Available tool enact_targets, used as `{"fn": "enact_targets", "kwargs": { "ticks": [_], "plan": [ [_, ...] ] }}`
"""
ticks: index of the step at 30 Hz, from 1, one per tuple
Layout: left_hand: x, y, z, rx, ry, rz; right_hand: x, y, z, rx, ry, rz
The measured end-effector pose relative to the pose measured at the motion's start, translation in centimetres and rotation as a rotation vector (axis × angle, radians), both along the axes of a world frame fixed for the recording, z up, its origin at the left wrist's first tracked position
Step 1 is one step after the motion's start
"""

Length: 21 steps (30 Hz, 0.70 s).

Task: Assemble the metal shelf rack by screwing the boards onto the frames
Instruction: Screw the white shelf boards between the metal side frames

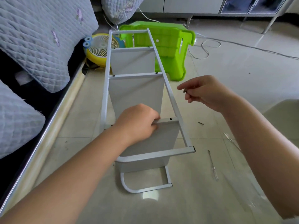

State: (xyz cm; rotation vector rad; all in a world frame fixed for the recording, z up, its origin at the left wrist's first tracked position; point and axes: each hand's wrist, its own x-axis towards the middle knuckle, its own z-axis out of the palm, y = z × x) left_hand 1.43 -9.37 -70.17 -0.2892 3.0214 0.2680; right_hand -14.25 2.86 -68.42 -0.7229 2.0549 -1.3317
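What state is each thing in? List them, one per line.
Rack: lying on its side, partly built.
Nearest board: held in place, screw hole empty.
Left hand: grips the board's edge.
Right hand: pinches a screw.
Screwdriver: lying unused on the floor.
Stool: tipped over.

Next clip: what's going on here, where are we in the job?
A person is assembling a white metal shelf rack lying on its side on the tiled floor. The left hand grips the edge of the nearest board, holding it against a crossbar with an open screw hole. The right hand pinches a small dark screw above the frame. Two farther boards look fastened. A screwdriver lies on the floor.
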Motion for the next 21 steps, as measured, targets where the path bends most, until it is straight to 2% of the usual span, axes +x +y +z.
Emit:
{"fn": "enact_targets", "kwargs": {
  "ticks": [4,12,17,21],
  "plan": [
    [-0.1,0.4,-0.2,-0.034,0.004,0.016,0.1,0.1,0.7,0.094,0.113,0.026],
    [0.1,-0.2,-0.1,-0.016,-0.05,-0.003,1.1,-0.3,0.5,0.029,-0.085,-0.048],
    [0.4,-0.6,0.0,-0.073,-0.048,-0.016,1.2,0.4,0.1,0.259,0.07,-0.034],
    [0.3,-0.7,-0.2,-0.097,-0.023,-0.03,2.7,0.8,0.3,0.341,0.057,0.036]
  ]
}}
